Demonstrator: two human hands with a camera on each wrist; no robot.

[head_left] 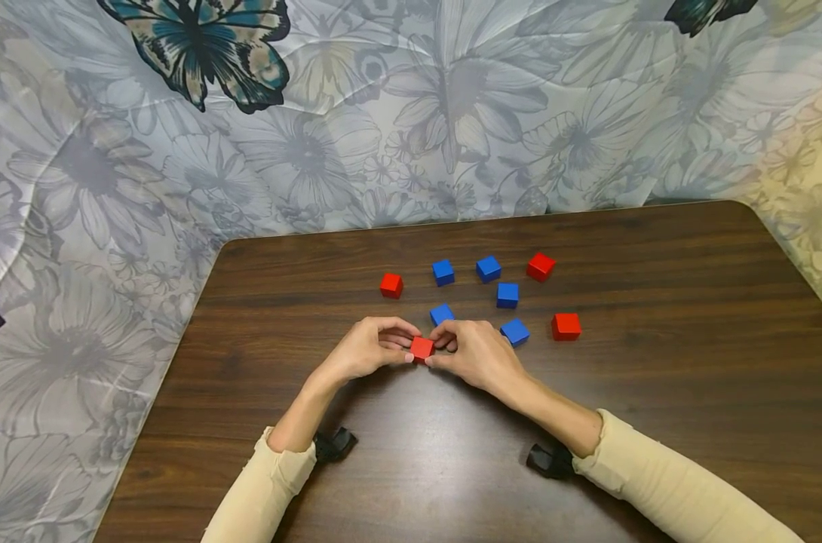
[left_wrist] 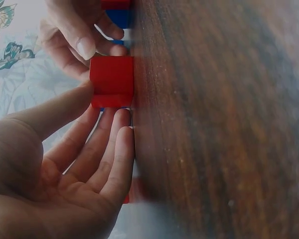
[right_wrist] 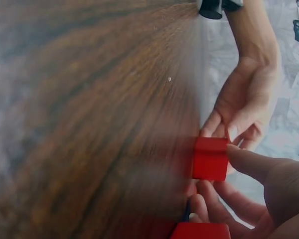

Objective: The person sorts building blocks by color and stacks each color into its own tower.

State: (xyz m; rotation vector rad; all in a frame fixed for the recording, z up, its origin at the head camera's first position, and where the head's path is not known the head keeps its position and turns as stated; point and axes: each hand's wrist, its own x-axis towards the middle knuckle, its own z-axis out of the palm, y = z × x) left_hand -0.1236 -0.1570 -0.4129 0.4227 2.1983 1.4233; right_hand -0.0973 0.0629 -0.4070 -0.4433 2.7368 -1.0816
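A small red block [head_left: 421, 348] stands on the brown table [head_left: 397, 467] between my two hands. From its left side, my left hand [head_left: 372, 348] holds it, the thumb at the near face and the other fingers behind. On the opposite side my right hand [head_left: 479, 353] grips the same block with thumb and fingers. The left wrist view shows the red block [left_wrist: 112, 79] low against the tabletop, thumbs of both hands close to it. Just behind my right hand lie a blue block [head_left: 441, 314], partly hidden, and another blue block [head_left: 516, 332].
Farther back are three blue blocks, one of them at the centre [head_left: 507, 295]. Red blocks lie at the left [head_left: 391, 286], back right [head_left: 541, 267] and right [head_left: 566, 326]. A floral cloth [head_left: 418, 151] hangs behind the table. Black wrist cameras [head_left: 550, 460] sit under the sleeves.
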